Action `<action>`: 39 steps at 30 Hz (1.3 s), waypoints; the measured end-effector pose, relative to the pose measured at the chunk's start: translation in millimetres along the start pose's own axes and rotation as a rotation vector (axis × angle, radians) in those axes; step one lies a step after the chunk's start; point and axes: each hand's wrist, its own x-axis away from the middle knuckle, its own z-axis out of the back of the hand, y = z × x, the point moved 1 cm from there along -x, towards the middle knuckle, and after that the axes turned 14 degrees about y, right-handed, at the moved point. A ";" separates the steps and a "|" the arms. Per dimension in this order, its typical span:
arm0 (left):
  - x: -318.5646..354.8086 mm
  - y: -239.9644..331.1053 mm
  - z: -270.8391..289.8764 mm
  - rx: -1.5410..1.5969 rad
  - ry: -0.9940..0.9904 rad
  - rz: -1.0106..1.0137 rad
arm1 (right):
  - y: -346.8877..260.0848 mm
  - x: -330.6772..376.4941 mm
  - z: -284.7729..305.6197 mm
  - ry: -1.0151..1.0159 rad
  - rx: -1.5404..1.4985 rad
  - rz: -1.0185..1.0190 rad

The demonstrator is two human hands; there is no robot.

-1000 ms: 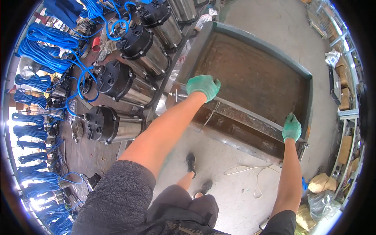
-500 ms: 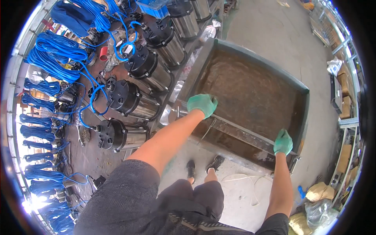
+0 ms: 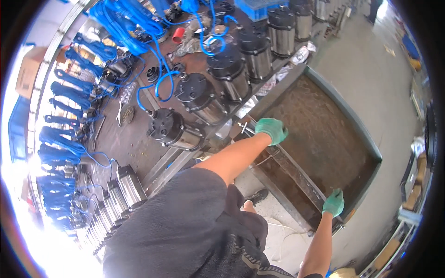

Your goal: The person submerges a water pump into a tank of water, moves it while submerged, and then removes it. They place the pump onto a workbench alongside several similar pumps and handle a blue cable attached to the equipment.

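A grey metal tank of murky brown water stands in front of me, with a flat metal crossbar running over it. In a green work glove, my left hand is closed around the crossbar toward its far left end, beside a small T-shaped handle on the tank's corner. My right hand, gloved alike, grips the bar near its other end by the right wall. The fingertips of both hands are partly hidden. A thin bent metal rod lies against the near side of the bar.
To the left, a workbench carries a row of black-topped steel pumps with blue cables. Coils of blue cable hang along a rack. More steel cylinders stand lower left. Shelving with boxes lines the right side.
My view has turned left, so the tank appears farther right and more slanted. More of the bench and the lower-left cylinders show. Both hands stay on the crossbar.
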 end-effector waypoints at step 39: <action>230.5 -177.2 202.1 1.326 0.637 0.222 | -120.9 122.5 -17.9 -0.133 -0.900 0.157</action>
